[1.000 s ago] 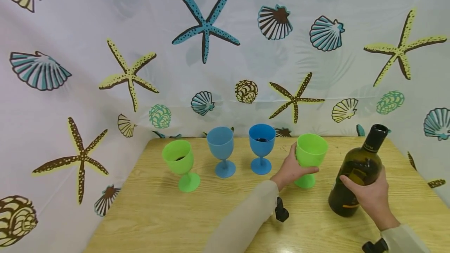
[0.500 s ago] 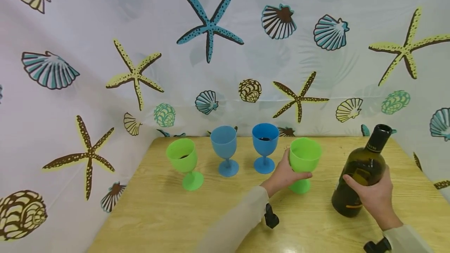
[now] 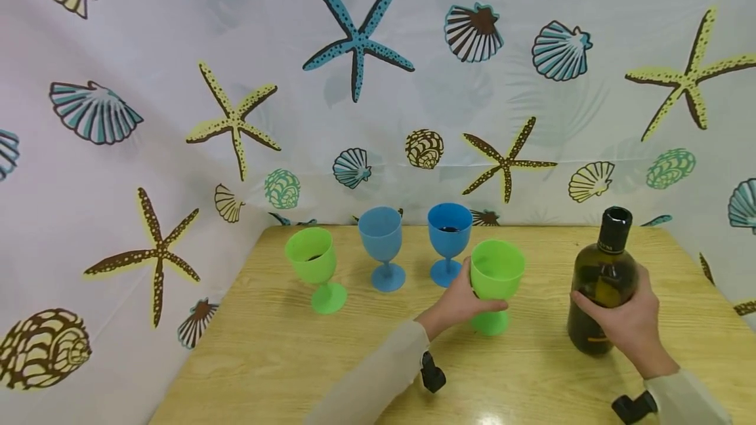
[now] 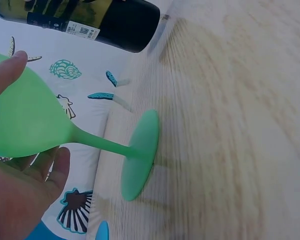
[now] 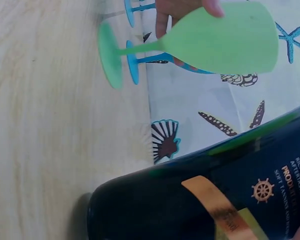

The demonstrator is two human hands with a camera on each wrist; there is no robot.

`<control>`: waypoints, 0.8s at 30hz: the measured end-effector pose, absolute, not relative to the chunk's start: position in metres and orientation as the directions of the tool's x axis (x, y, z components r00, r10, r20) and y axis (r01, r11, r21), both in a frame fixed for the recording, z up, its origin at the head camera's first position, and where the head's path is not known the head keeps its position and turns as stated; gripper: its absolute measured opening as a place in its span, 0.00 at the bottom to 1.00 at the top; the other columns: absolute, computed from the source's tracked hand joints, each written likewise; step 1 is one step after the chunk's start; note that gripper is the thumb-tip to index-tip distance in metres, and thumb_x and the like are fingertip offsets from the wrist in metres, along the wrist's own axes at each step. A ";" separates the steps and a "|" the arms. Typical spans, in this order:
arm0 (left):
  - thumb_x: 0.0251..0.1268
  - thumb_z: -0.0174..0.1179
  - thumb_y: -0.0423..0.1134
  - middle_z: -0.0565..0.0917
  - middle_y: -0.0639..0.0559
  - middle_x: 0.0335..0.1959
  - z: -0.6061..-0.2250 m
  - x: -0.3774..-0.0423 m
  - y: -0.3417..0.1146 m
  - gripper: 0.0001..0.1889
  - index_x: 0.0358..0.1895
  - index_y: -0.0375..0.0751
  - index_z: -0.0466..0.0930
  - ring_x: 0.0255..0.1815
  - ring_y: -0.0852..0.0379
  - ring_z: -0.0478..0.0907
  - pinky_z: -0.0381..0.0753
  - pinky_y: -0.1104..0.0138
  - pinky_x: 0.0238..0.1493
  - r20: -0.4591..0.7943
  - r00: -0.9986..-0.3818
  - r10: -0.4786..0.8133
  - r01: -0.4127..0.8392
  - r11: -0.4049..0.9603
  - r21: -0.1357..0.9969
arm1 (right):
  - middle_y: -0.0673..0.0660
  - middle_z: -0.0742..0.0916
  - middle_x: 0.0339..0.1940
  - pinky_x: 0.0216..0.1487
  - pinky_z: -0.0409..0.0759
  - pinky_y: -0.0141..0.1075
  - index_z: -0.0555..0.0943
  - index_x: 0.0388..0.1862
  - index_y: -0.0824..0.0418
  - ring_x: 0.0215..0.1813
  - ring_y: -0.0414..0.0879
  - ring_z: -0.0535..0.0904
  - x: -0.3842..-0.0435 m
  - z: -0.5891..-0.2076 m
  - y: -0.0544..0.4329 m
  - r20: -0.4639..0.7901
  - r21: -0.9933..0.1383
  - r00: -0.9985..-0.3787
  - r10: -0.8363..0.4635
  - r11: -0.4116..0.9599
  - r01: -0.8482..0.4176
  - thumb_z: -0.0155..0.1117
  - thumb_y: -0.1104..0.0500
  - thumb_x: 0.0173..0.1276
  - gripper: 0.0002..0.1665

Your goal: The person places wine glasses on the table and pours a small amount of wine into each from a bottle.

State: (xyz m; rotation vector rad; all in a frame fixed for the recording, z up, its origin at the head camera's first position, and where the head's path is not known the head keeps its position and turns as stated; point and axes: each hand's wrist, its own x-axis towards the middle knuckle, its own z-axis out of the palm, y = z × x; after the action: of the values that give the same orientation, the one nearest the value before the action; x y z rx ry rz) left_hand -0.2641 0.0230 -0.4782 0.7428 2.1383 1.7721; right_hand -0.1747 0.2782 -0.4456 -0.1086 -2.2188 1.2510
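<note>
My left hand [image 3: 457, 303] grips a green plastic goblet [image 3: 498, 271] around its bowl, thumb across the front. In the left wrist view the goblet's round foot [image 4: 141, 155] is close to the wooden table. To the right, my right hand [image 3: 632, 313] holds a dark wine bottle [image 3: 599, 287] round its body; the bottle stands nearly upright with its mouth uncovered. The bottle's label [image 5: 272, 190] shows in the right wrist view, and its base is close to the tabletop. Most of the right hand is out of that view.
Left of the held goblet stand a blue goblet [image 3: 450, 228] with dark liquid, a lighter blue goblet [image 3: 380, 231], and another green goblet [image 3: 311, 256] with dark liquid. Behind the wooden table [image 3: 266, 366] hangs a cloth [image 3: 378, 117] printed with shells and starfish.
My left hand has brought the green goblet leftward and nearer to me. The bottle in my right hand has gone from leaning right to nearly upright. The head view has shifted slightly.
</note>
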 end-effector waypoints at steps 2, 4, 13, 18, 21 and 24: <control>0.54 0.70 0.37 0.71 0.59 0.59 -0.478 -0.261 0.018 0.44 0.69 0.56 0.51 0.58 0.60 0.71 0.72 0.63 0.56 0.120 -0.828 0.547 0.220 0.120 0.968 | 0.54 0.74 0.55 0.43 0.67 0.24 0.60 0.69 0.60 0.47 0.25 0.67 -0.174 -0.444 0.278 0.468 -0.790 -0.823 0.323 0.569 -0.226 0.79 0.64 0.45 0.54; 0.54 0.70 0.35 0.71 0.57 0.60 -0.478 -0.257 0.013 0.44 0.70 0.56 0.50 0.58 0.59 0.71 0.72 0.63 0.57 0.131 -0.820 0.556 0.225 0.103 0.969 | 0.56 0.74 0.55 0.42 0.67 0.24 0.61 0.69 0.59 0.47 0.24 0.66 -0.173 -0.443 0.279 0.501 -0.762 -0.814 0.295 0.596 -0.254 0.80 0.64 0.43 0.55; 0.53 0.70 0.33 0.71 0.53 0.60 -0.480 -0.246 -0.007 0.44 0.69 0.54 0.50 0.59 0.57 0.71 0.72 0.62 0.56 0.139 -0.821 0.553 0.214 0.073 0.974 | 0.64 0.81 0.48 0.45 0.63 0.20 0.69 0.62 0.65 0.47 0.40 0.74 -0.172 -0.436 0.279 0.692 -0.534 -0.717 0.084 0.728 -0.430 0.85 0.67 0.27 0.57; 0.54 0.70 0.33 0.71 0.53 0.59 -0.478 -0.242 -0.014 0.44 0.69 0.52 0.50 0.58 0.56 0.72 0.73 0.61 0.56 0.132 -0.823 0.553 0.207 0.075 0.975 | 0.66 0.81 0.46 0.44 0.72 0.40 0.69 0.61 0.67 0.44 0.60 0.78 -0.172 -0.428 0.280 0.717 -0.416 -0.696 -0.040 0.777 -0.473 0.85 0.65 0.24 0.58; 0.54 0.70 0.34 0.71 0.53 0.59 -0.477 -0.240 -0.018 0.45 0.70 0.52 0.50 0.58 0.56 0.71 0.72 0.60 0.56 0.130 -0.826 0.548 0.212 0.088 0.973 | 0.67 0.80 0.44 0.40 0.73 0.51 0.69 0.59 0.71 0.43 0.61 0.78 -0.174 -0.424 0.282 0.735 -0.326 -0.664 -0.133 0.790 -0.519 0.85 0.56 0.31 0.55; 0.53 0.70 0.34 0.71 0.53 0.59 -0.476 -0.238 -0.021 0.45 0.70 0.52 0.49 0.58 0.56 0.71 0.72 0.60 0.56 0.124 -0.831 0.543 0.210 0.100 0.972 | 0.68 0.80 0.43 0.39 0.75 0.53 0.71 0.56 0.73 0.41 0.62 0.77 -0.176 -0.422 0.284 0.752 -0.237 -0.623 -0.215 0.795 -0.559 0.74 0.35 0.44 0.53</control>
State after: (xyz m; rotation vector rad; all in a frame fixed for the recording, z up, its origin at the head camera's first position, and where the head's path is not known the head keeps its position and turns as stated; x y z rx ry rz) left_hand -0.2377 -0.0209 -0.4762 0.7479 2.1144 1.7943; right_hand -0.1762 0.2839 -0.4223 0.5692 -2.2309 0.5920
